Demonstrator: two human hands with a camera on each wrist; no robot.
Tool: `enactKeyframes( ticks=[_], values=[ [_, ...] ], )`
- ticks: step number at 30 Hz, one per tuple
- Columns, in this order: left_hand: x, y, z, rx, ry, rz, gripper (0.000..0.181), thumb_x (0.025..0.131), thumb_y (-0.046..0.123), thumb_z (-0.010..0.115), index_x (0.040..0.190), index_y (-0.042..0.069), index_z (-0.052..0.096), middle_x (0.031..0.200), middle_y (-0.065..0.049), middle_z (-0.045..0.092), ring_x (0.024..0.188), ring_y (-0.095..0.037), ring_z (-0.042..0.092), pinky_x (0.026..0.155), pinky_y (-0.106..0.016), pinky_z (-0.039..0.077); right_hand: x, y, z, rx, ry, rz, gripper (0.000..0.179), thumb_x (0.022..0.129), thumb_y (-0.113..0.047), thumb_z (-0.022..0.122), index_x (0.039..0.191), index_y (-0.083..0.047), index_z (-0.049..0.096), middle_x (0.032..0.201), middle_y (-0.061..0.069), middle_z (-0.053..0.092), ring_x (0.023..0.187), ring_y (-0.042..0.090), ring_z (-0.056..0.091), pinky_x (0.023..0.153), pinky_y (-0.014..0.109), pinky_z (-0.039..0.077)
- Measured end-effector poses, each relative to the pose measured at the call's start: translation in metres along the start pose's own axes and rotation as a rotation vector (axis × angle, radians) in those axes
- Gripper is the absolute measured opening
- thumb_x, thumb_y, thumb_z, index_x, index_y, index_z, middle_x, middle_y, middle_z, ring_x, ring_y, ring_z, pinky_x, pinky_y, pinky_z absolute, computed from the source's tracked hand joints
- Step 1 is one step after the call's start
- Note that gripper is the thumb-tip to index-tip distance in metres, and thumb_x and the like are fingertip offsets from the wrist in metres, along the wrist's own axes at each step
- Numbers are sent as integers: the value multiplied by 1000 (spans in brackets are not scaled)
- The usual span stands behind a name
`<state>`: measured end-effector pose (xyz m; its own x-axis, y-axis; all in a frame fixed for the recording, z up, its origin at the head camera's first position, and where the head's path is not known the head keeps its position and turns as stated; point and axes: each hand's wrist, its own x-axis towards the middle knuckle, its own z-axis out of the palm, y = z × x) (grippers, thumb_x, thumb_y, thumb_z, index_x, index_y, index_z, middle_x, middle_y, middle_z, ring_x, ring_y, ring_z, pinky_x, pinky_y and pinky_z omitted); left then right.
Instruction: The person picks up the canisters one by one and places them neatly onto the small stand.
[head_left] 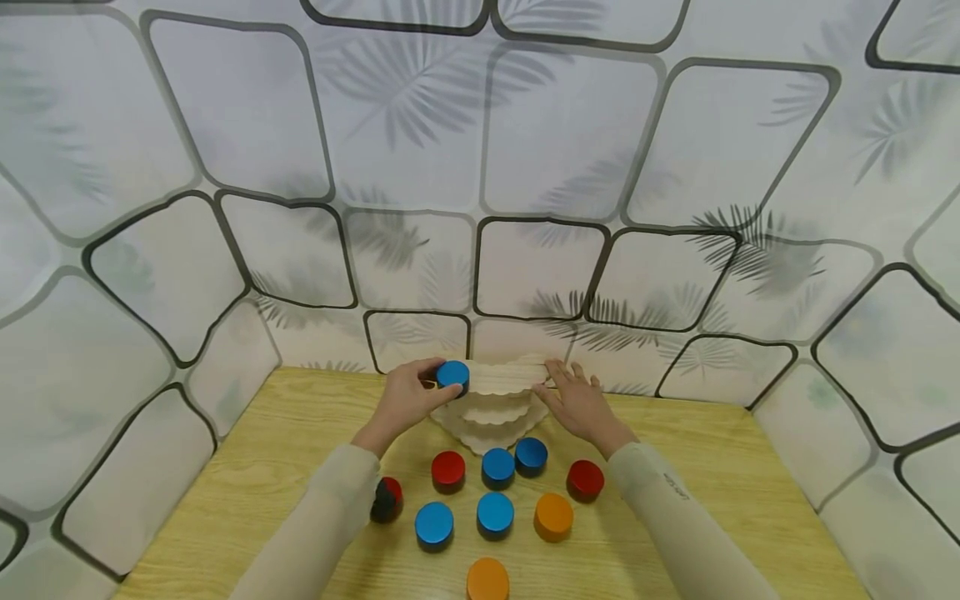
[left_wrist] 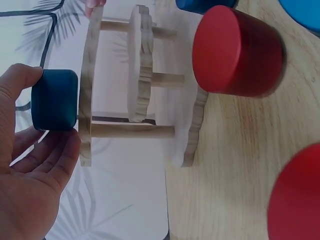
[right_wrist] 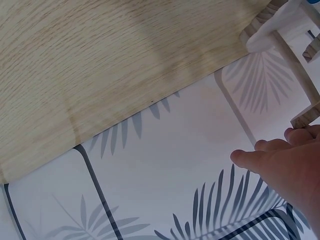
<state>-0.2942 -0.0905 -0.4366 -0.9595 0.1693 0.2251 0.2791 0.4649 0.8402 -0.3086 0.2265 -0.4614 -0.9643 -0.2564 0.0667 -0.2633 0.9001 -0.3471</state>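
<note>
My left hand pinches a blue round block between thumb and fingers. The block is at the left end of the top shelf of a tiered wooden stand; in the left wrist view the blue block stands on its side right against that shelf's upper face. The stand has scalloped shelves joined by dowels. At the opposite end of the top shelf, my right hand holds the edge, thumb at the front and fingers behind. In the right wrist view the right hand's fingers meet the shelf end.
On the wooden table, in front of the stand, are several blue blocks, red blocks, two orange blocks and a partly black, red block beside the left sleeve. A patterned white wall covering rises behind the stand.
</note>
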Motion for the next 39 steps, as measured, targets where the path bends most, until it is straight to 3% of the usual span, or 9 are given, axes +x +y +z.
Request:
enactKeyframes(
  ticks=[11, 20, 32, 39],
  values=[
    [16, 11, 11, 10, -32, 46, 56, 92, 24, 83, 140, 0, 66, 129, -21, 72, 105, -34, 74, 90, -42, 63, -2, -3, -3, 18, -3, 1, 74, 113, -52, 40, 168, -6, 24, 172, 22, 27, 159, 53, 18, 122, 79, 13],
    [29, 19, 22, 16, -56, 19, 57, 92, 27, 83, 141, 2, 66, 128, -20, 73, 106, -32, 74, 89, -41, 63, 0, -3, -2, 10, -13, 9, 75, 113, -54, 38, 169, -7, 22, 173, 21, 26, 159, 53, 17, 123, 78, 14],
    [41, 22, 38, 52, -53, 37, 59, 92, 27, 83, 140, -3, 65, 127, -22, 74, 105, -32, 75, 90, -42, 63, -1, -4, -4, 19, -22, 7, 73, 113, -52, 39, 168, -6, 24, 172, 22, 26, 159, 53, 18, 122, 79, 15],
    [49, 29, 46, 66, -68, 33, 60, 93, 30, 82, 142, 0, 65, 129, -20, 73, 108, -31, 74, 91, -43, 62, 0, -4, -2, 13, -15, 11, 74, 113, -52, 38, 168, -5, 24, 172, 22, 27, 159, 53, 19, 122, 79, 15]
  ],
)
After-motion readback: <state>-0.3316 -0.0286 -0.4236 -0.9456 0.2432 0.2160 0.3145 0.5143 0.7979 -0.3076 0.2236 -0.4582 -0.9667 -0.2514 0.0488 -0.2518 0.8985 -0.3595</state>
